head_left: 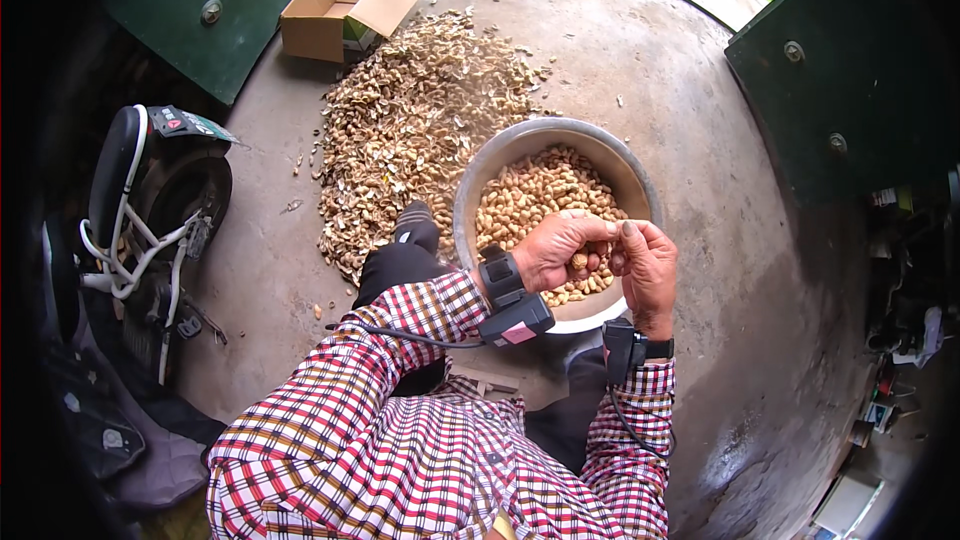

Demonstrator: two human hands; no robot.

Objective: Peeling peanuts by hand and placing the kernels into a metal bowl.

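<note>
Both my hands meet above the right side of a metal basin (487, 152) that holds many unshelled peanuts (545, 190). My left hand (556, 252) is closed, with a peanut (579, 261) showing in its curled fingers. My right hand (652, 268) is closed too, thumb and fingers pinched right up against the left thumb and fingertips. Whatever sits between the touching fingertips is too small or hidden to make out. A black device is strapped to each wrist, with a cable running along the sleeve.
A wide heap of peanut shells (400, 110) spreads on the concrete floor left of the basin. An open cardboard box (312, 37) stands behind it. At left is a small wheeled thing with a white frame (135, 260). Green doors (830, 70) flank the opening; clutter lines the right edge.
</note>
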